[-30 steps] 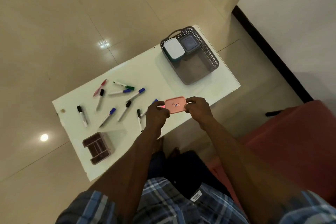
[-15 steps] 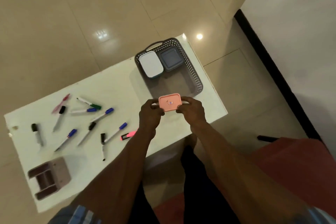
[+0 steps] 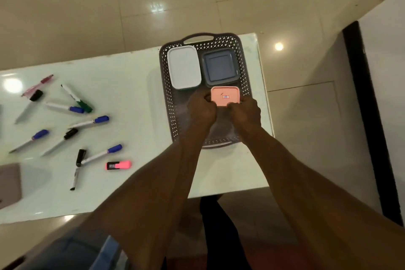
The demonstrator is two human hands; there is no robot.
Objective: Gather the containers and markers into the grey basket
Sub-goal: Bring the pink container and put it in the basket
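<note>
A grey perforated basket (image 3: 166,85) stands at the right end of the white table (image 3: 131,85). In its far half lie a white-lidded container (image 3: 184,67) and a grey-blue container (image 3: 220,67). Both my left hand (image 3: 201,110) and my right hand (image 3: 245,113) grip a pink container (image 3: 225,95) inside the basket, just in front of the grey-blue one. Several markers lie scattered on the table's left half, among them a green-capped marker (image 3: 75,98), a blue-capped marker (image 3: 103,154) and a short pink highlighter (image 3: 119,165).
A brownish organiser box (image 3: 8,184) sits at the table's left edge, partly cut off. A dark-edged white wall or panel (image 3: 385,72) runs along the right. Tiled floor surrounds the table, and my legs are below its front edge.
Both hands carried the pink container from above the table's front edge forward into the basket. The view swung right and closer, so the markers now sit further left.
</note>
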